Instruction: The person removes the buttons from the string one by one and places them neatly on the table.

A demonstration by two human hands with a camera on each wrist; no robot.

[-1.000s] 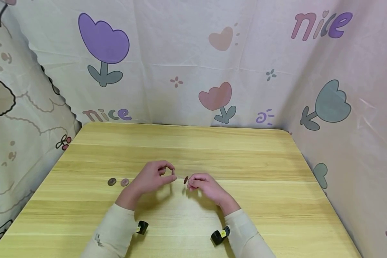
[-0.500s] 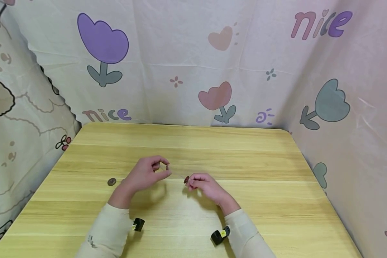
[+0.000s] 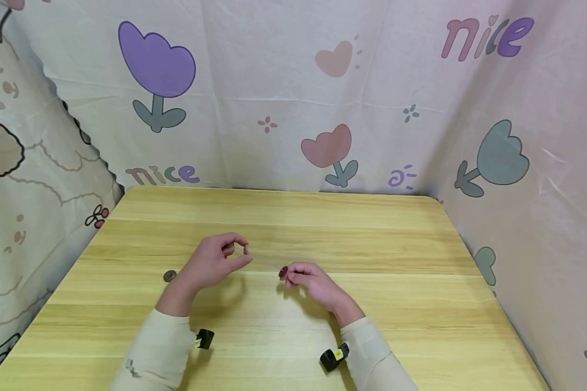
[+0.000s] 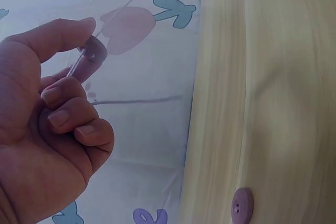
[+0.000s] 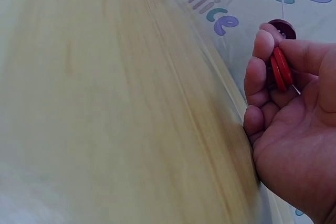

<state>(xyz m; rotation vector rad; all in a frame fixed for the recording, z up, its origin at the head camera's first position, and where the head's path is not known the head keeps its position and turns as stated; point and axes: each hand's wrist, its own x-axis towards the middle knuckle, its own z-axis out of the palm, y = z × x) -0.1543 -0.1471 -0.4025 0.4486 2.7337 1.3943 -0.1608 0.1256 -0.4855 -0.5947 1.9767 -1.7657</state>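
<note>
Two cream sleeves [image 3: 151, 347], with black cameras [image 3: 332, 358] at the wrists, reach over the near part of the worktop [image 3: 372, 239]. The right hand [image 3: 318, 283], the nearer of the pair, curls its fingers and pinches two red buttons [image 5: 281, 70] against its thumb; a dark red button [image 5: 284, 27] sits at the fingertips, where a white thread [image 5: 282, 3] meets it. A little farther off, and apart from the right, the left hand [image 3: 212, 263] pinches a brownish button [image 4: 96, 51] between thumb and forefinger, its other fingers folded toward the palm. The white thread runs straight between the hands and seems to pass through that button, with what looks like a loose end beside the folded fingers. By the look of it, the step in hand is stringing: this button is on the thread but not yet beside the others. The next move probably calls for holding the thread taut and sliding the button along it to the red ones. All are round and flat; the red pair are glossy and lie face to face, while the brownish one stands on edge in shadow. Off to the left, a dark brown button [image 3: 169, 276] lies on the worktop, and the left wrist view shows a mauve button [image 4: 242, 206] there too. Beyond hangs a pale cloth [image 3: 254, 65] printed with tulips.
</note>
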